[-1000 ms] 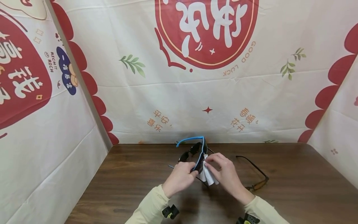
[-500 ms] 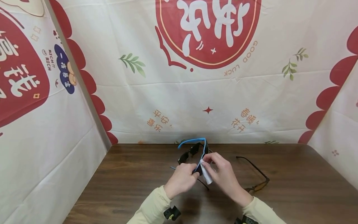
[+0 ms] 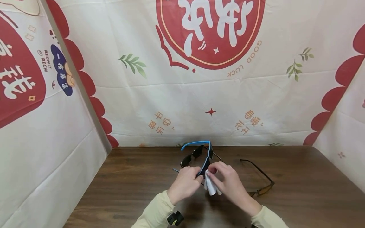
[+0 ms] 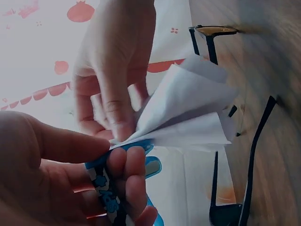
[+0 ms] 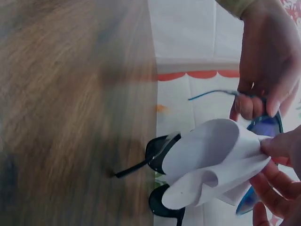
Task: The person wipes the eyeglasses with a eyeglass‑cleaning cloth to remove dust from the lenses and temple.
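My left hand grips a pair of blue-framed sunglasses by one end of the front, thumb and fingers on the rim. Their dark lenses face right, and a blue temple arm reaches out at the top left. In my right hand a white wiping cloth is pinched between thumb and fingers, right beside the near lens. Loose folds of the cloth fan out in the left wrist view. Whether the cloth touches the lens is hard to tell. My left hand's fingers curl round the patterned temple arm.
Black sunglasses lie on the brown wooden table behind the blue pair. To the right rest dark-framed glasses with amber lenses. A printed white cloth backdrop stands along the table's far edge.
My right hand went slightly up with the cloth bunched narrower, then came back down toward me along the sunglasses, the cloth fanning out again. The left hand has barely moved.
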Tool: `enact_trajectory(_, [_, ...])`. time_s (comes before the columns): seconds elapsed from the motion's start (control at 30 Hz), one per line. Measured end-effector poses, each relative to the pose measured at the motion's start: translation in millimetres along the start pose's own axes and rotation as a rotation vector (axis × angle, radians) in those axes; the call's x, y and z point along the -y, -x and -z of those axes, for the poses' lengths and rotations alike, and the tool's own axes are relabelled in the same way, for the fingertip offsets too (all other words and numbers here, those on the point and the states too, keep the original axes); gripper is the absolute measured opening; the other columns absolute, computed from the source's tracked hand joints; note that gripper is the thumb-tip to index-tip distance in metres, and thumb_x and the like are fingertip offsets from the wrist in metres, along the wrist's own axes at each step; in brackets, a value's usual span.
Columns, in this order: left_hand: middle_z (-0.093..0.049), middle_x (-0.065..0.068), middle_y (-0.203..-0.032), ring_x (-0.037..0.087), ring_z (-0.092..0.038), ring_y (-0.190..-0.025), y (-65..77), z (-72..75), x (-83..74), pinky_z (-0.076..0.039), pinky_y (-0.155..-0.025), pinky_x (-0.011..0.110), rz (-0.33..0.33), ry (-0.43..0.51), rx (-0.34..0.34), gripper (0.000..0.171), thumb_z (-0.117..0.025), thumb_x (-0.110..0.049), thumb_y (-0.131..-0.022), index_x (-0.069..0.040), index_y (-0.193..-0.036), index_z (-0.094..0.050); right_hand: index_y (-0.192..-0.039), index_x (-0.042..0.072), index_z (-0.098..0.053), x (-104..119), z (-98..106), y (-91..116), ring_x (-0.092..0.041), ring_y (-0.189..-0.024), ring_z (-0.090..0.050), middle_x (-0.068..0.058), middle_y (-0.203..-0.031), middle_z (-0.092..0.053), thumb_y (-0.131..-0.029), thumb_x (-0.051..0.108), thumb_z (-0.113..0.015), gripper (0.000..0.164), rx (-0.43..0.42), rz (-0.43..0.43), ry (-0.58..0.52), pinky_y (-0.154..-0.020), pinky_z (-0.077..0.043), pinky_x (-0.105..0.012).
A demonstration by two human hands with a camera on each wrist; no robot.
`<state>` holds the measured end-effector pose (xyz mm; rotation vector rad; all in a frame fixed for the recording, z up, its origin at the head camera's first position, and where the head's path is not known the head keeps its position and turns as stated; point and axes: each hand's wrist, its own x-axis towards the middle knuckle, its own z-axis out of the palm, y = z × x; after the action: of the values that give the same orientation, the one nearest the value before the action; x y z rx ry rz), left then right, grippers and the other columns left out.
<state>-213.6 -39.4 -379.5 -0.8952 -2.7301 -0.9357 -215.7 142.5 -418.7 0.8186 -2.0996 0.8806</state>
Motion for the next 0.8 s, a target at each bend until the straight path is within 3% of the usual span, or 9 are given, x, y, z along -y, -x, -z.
enact_trajectory(0.23, [-0.042,-0.007,-0.058,0.008,-0.043,-0.056,1.6,6.2,-3.6,-0.033,-0.051,0.021,-0.015,-0.025,0.044,0.021,-0.056,-0.008,-0.088,-0.013,-0.068,-0.051,-0.091,0.009,-0.062,-5,2,-10,-0.005,-0.071,-0.054,0.009,-0.082,-0.057,-0.080,-0.006,-0.074,0.022,-0.028,-0.135,-0.027,-0.057,-0.047,-0.029])
enact_trajectory(0.33, [-0.043,-0.007,-0.059,0.008,-0.043,-0.056,3.0,5.9,-4.7,-0.033,-0.051,0.021,-0.022,-0.035,0.049,0.022,-0.056,-0.007,-0.088,-0.013,-0.067,-0.050,-0.092,0.009,-0.061,-2,2,-13,-0.005,-0.071,-0.053,0.008,-0.083,-0.056,-0.080,-0.006,-0.073,0.022,-0.030,-0.142,-0.033,-0.057,-0.047,-0.027])
enact_trajectory(0.53, [-0.041,-0.008,-0.059,0.008,-0.042,-0.055,4.2,6.7,-6.2,-0.032,-0.050,0.021,-0.022,-0.029,0.029,0.023,-0.056,-0.008,-0.089,-0.013,-0.067,-0.049,-0.092,0.009,-0.061,10,1,-12,-0.006,-0.074,-0.054,0.006,-0.087,-0.056,-0.078,-0.010,-0.073,0.026,-0.009,-0.047,-0.080,-0.059,-0.047,-0.019])
enact_trajectory(0.7, [-0.038,-0.008,-0.057,0.007,-0.041,-0.053,5.3,7.7,-4.0,-0.031,-0.048,0.021,-0.017,-0.006,0.002,0.024,-0.055,-0.008,-0.088,-0.013,-0.066,-0.048,-0.095,0.010,-0.061,15,-2,-3,-0.007,-0.078,-0.055,0.006,-0.089,-0.055,-0.079,-0.007,-0.073,0.026,0.065,0.028,-0.130,-0.066,-0.049,-0.020])
enact_trajectory(0.8, [-0.039,-0.008,-0.057,0.007,-0.041,-0.054,6.0,7.4,-2.6,-0.031,-0.048,0.021,-0.022,0.000,-0.014,0.023,-0.055,-0.008,-0.087,-0.013,-0.066,-0.047,-0.094,0.011,-0.061,15,-2,3,-0.008,-0.078,-0.055,0.007,-0.088,-0.055,-0.076,-0.007,-0.074,0.029,0.064,0.043,-0.120,-0.066,-0.049,-0.021])
